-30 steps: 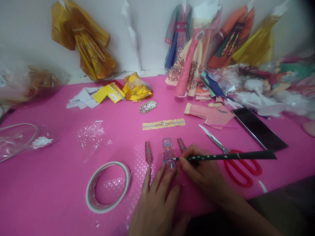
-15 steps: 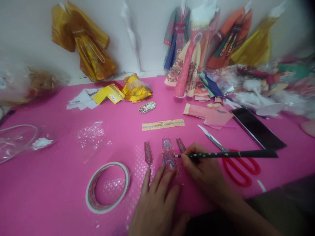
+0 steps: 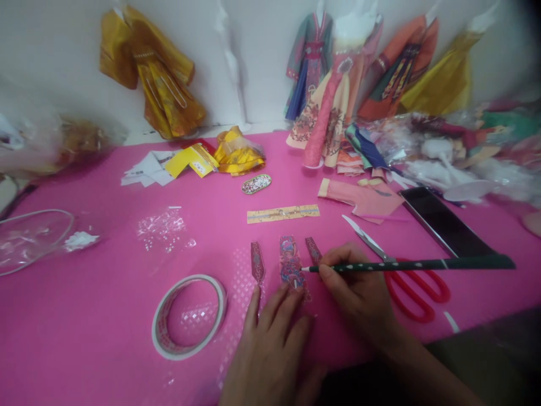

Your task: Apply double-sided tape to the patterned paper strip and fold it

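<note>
**Spotted pencil (image 3: 401, 265) beside a patterned strip (image 3: 291, 262)**

The right hand's (image 3: 359, 293) grip is closed around the pencil. The left hand (image 3: 270, 344) lies flat, gripping nothing, with fingertips on the patterned strip's near end. That strip sits on the pink bench (image 3: 105, 304), between two small maroon strips (image 3: 257, 261). A tan strip (image 3: 256, 217) already has a shiny row (image 3: 281, 213) along its middle. Loose shiny bits (image 3: 163, 230) look unused, but I can't tell how much work is left.
</note>
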A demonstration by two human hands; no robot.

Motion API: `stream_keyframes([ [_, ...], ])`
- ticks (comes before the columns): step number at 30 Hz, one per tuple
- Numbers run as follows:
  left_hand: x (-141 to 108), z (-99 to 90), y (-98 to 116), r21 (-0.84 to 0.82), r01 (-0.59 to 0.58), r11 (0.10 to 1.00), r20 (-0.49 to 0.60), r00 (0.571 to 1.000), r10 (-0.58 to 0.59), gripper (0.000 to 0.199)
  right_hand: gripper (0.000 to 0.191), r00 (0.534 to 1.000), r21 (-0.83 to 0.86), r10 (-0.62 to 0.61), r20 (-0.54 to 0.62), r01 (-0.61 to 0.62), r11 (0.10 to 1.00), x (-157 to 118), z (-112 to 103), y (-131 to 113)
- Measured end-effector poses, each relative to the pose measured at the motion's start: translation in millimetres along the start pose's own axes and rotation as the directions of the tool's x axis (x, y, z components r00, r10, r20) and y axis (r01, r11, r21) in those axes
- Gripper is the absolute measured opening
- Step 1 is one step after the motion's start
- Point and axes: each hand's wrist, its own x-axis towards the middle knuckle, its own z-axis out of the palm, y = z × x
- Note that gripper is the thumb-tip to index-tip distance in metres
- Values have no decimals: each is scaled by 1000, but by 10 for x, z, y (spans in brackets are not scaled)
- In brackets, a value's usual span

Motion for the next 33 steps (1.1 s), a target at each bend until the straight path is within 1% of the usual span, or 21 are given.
stream_keyframes([
  [3, 1, -11, 2, 0, 4, 1000, 18, 1000, -4, 34, 14, 999, 32, -34, 18, 33, 999, 5, 8, -15],
  [6, -16, -7, -1, 7, -9, 1000, 12, 1000, 9, 33, 13, 998, 9, -44, 43, 43, 999, 23, 6, -70],
  [11, -96, 24, -22, 16, -31, 999, 33, 999, 30, 43, 13, 986, -66, 12, 168, -1, 998, 105, -30, -211],
  [14, -115, 28, -29, 19, -31, 999, 48, 998, 30, 47, 15, 982, -78, -23, 189, 38, 996, 175, -38, -255],
  [16, -95, 20, -24, 16, -26, 1000, 48, 999, 26, 43, 16, 981, -59, -45, 189, 57, 997, 216, -22, -250],
  [19, -42, 1, -8, 1, -4, 1000, 35, 999, 4, 35, 15, 976, 18, -72, 207, 70, 997, 261, 23, -205],
  [23, 2, -21, 10, -17, -1, 1000, 37, 999, 2, 31, 14, 954, 98, -71, 291, 44, 994, 296, 74, -127],
  [26, 7, -29, 15, -21, -5, 1000, 34, 999, 6, 31, 13, 934, 85, -36, 356, 6, 996, 314, 99, -87],
  [30, 6, -45, 25, -37, 3, 999, 49, 999, -1, 28, 12, 924, 49, 8, 382, -30, 998, 333, 116, -73],
  [33, 17, -62, 36, -44, -9, 999, 32, 999, 10, 31, 11, 911, 38, 41, 410, -62, 997, 338, 111, -69],
])
